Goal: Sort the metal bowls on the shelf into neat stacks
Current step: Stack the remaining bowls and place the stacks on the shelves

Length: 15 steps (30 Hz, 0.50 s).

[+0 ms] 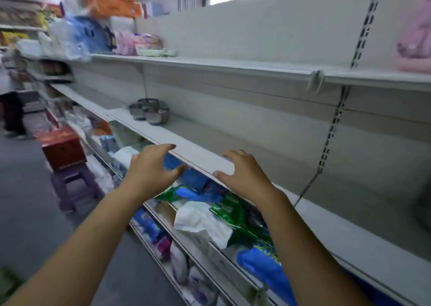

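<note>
Opening stage of the sort, judged from the layout alone. Metal bowls [149, 112] in one loose cluster on the shelf [200, 151], well beyond both hands and off to their left, touching one another, with one apparently perched higher at the back; exact count lost to blur, likely four or five. No neat stack visible anywhere on that shelf. Left hand [150, 169] open, fingers spread and lightly bent, holding nothing, just in front of the shelf's front edge. Right hand [243, 176] likewise open and unladen, fingers reaching over the same edge; contact with the edge not clear through the blur. Both hands well apart from the cluster, with no bowl in either. Nothing of the stacking done, as far as can be seen. Left to do, by estimate: closing the gap to the cluster, separating the bowls, matching them by size if sizes differ (not discernible here), then nesting them into upright stacks. Below the hands, a lower shelf carrying a green packet [235, 212], a white soft pack [200, 221] and a blue pack [258, 266]. Left of the left hand, in the aisle, a red box [61, 148] on a purple stool [74, 184]. Above the hands, an upper shelf [221, 63] with soft wrapped goods towards its far left end.
</note>
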### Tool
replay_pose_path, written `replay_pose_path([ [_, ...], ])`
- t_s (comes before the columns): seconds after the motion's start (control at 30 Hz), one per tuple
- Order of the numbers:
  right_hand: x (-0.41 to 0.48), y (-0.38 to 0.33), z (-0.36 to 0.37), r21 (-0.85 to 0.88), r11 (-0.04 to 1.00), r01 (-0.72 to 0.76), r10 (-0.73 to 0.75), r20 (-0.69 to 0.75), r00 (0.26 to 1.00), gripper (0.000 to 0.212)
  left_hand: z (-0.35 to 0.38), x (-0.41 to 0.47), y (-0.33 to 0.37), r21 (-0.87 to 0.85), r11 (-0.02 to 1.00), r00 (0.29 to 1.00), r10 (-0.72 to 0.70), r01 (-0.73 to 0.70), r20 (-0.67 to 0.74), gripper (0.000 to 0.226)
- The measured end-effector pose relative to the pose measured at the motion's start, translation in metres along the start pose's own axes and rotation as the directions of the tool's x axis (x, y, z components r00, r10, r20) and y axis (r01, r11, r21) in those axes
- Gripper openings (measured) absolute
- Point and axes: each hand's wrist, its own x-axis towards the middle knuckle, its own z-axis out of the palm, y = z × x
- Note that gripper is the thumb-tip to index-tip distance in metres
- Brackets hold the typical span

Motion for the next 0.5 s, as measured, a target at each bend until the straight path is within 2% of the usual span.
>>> replay_pose_path([
  [0.23, 0.107, -0.019, 0.041, 0.008, 0.996, 0.090, -0.091, 0.045, 0.995, 0.058, 0.018, 0.058, -0.071, -0.060, 0.991, 0.988, -0.122, 0.117, -0.093, 0.071],
  [0.5, 0.179, -0.048, 0.119, 0.003, 0.993, 0.116, -0.115, 0.150, 0.982, 0.059, 0.041, 0.091, -0.169, -0.007, 0.984, 0.982, -0.179, 0.179, -0.058, 0.068],
])
